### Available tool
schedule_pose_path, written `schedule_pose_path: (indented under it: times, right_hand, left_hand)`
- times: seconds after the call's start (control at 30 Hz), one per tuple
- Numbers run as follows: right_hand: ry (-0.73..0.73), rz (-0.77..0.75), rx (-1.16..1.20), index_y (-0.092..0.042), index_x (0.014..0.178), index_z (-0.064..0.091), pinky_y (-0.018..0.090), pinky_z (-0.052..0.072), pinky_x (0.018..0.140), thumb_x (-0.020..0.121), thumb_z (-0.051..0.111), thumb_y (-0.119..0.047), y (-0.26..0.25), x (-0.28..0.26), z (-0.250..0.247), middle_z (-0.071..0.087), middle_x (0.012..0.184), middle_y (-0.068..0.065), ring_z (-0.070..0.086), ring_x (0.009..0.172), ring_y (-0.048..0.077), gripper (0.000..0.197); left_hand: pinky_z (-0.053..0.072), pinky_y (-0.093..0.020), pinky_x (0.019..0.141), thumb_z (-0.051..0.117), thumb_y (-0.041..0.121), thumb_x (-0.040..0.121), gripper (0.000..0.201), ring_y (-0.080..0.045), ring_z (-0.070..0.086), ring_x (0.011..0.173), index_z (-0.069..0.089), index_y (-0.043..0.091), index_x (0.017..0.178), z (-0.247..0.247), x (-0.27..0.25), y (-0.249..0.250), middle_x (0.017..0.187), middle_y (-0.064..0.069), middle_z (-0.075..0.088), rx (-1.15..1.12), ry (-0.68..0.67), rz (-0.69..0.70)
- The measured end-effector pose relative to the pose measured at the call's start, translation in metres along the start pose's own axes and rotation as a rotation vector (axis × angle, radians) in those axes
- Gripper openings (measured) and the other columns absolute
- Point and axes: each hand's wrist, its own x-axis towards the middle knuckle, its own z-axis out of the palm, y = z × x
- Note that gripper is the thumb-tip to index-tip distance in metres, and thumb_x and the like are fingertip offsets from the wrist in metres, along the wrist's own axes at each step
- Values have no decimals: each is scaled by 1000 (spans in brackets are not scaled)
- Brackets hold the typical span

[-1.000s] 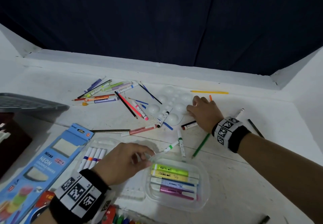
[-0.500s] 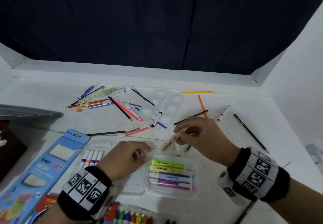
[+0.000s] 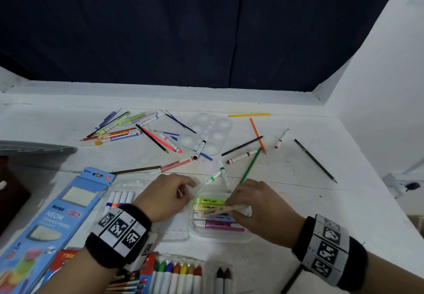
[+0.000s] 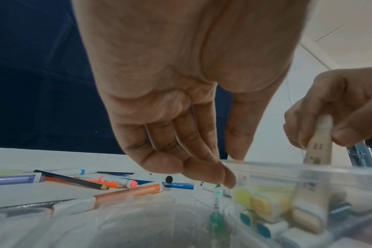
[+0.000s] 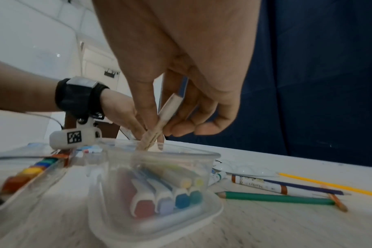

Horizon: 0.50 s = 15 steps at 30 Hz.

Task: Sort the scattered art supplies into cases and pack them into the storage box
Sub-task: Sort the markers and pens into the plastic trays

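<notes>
White, scuffed tabletop (image 3: 298,202) runs back to a low ledge under a dark navy curtain (image 3: 183,29). Right hand (image 3: 259,204) pinches a beige highlighter (image 3: 215,211), angled into the clear plastic case (image 5: 159,223) of highlighters. Left hand (image 3: 165,197) pinches the case's rim with fingertips. Loose pens and pencils (image 3: 128,130) lie scattered behind.

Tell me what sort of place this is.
Probably a makeshift indoor craft table: a white tabletop against a dark curtain, strewn with pencils and markers around a white paint palette.
</notes>
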Motion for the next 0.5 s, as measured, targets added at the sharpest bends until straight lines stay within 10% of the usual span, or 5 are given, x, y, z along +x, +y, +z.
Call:
schedule_pose_path:
  times: [0.5]
  right_hand:
    - [-302,129,-375,-29,93,64,38,26,88,89,60,-42,-16,17,6,56,88,-11,44,93,16,15]
  left_hand:
    - [45,-15,70,64,23,94,27,-3,61,75,66,40,115,0,-7,7,85,12,67,-61,11,15]
